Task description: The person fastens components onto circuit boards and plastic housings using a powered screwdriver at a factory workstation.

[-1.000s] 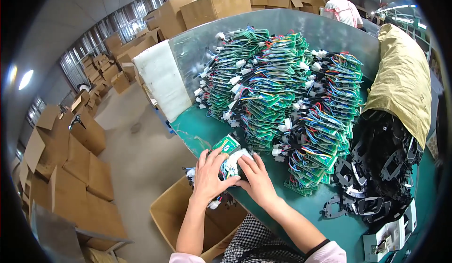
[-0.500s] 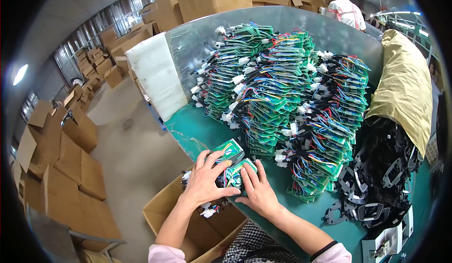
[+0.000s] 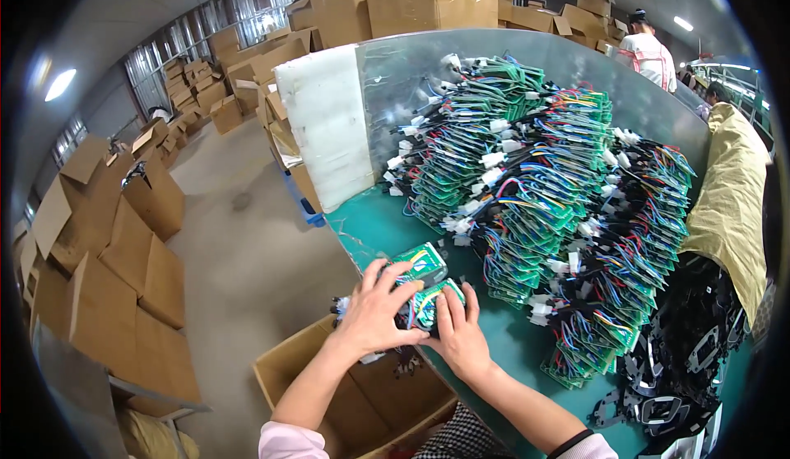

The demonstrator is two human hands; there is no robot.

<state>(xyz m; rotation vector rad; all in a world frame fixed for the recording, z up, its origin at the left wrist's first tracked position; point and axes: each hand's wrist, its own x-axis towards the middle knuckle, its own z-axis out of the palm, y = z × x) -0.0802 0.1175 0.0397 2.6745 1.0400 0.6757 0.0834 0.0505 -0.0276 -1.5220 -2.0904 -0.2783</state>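
Observation:
Near the table's left edge, my left hand (image 3: 368,315) and my right hand (image 3: 463,340) close in on a small green circuit board (image 3: 426,304) with coloured wires. Fingers of the right hand press on its top, while the left thumb and fingers grip its left side. Just beyond lies another green circuit board (image 3: 423,260), seemingly set in a dark housing, close to the left fingertips. White plugs and wires hang over the edge beside the left hand. To the right, wired circuit boards (image 3: 551,204) stand in several long stacked rows.
An open cardboard box (image 3: 284,368) sits below the table edge. Black plastic frames (image 3: 695,340) heap at the right under a yellowish sack (image 3: 728,200). White foam (image 3: 325,134) lines the metal guard (image 3: 658,118). Cartons (image 3: 123,253) stand at the left; a person (image 3: 648,52) is far back.
The view has turned, so the table and stacks sit farther right and lower. Both hands stay at the same circuit board, the right thumb now closer to the left one.

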